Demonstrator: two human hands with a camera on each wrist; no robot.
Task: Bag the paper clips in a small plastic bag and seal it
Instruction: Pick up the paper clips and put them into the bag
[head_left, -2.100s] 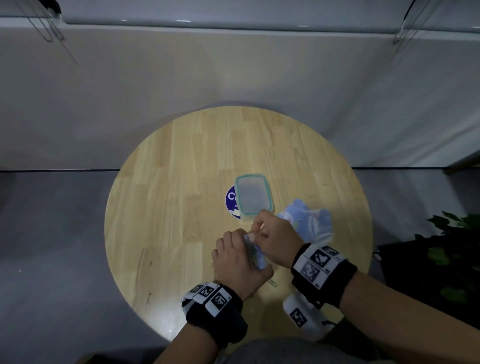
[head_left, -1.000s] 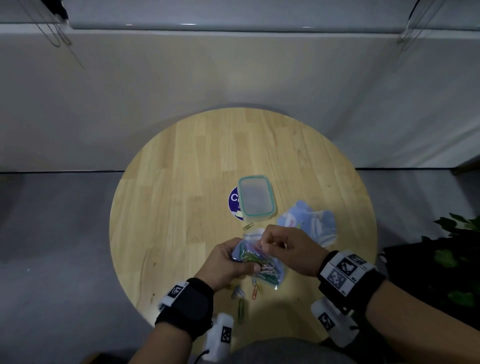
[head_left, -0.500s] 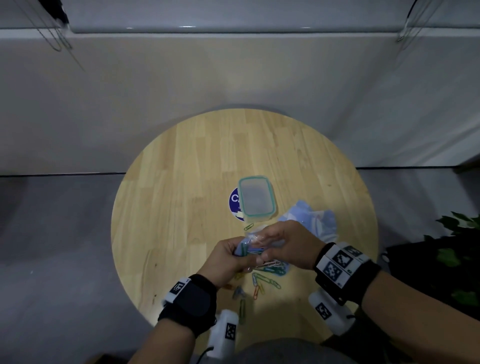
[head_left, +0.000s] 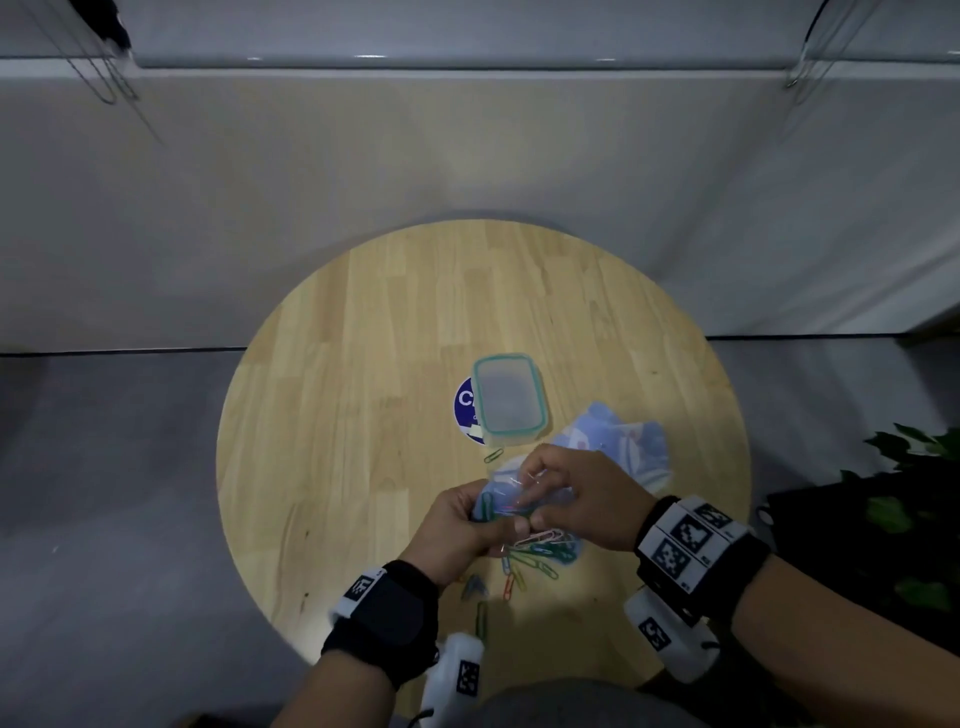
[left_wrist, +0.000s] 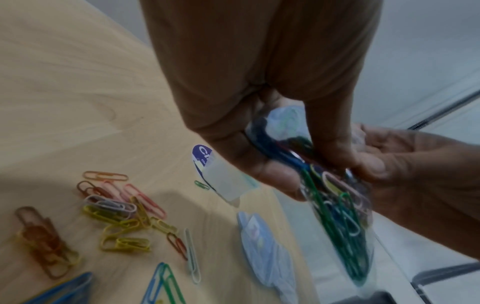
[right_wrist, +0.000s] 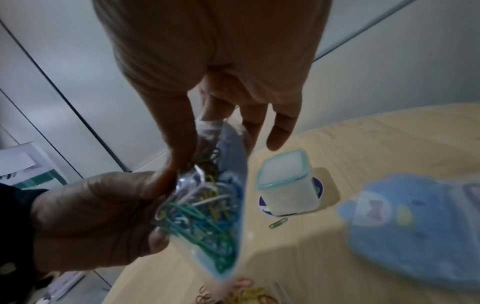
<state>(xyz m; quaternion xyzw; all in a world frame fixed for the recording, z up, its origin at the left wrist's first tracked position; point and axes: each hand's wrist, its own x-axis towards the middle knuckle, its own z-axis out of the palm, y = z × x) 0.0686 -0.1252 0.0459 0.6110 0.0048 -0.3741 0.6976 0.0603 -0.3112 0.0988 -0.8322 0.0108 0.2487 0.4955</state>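
1. Clear plastic, the small bag (head_left: 514, 501) hangs between both my hands above the near part of the wooden surface (head_left: 363, 415), its long axis running down from my fingers, bottom corner lowest.
2. My left hand (head_left: 460, 525) grips the bag's side, thumb and fingers curled round the bundle of paper clips (left_wrist: 335, 216) inside.
3. My right hand (head_left: 582, 499) pinches the bag's upper edge from the other side, so the mouth sits right at my right fingertips (right_wrist: 179, 164); that hand looks best placed to press the seal.
4. Loose paper clips (left_wrist: 116, 209) lie on the surface just below the bag, nearer my left hand, and one green clip (head_left: 493, 455) lies by the lidded plastic container (head_left: 509, 397).
5. I judge the bagging unfinished: those loose clips need to go in before sealing.
6. Beside my right hand lies a blue printed pouch (head_left: 618, 441).
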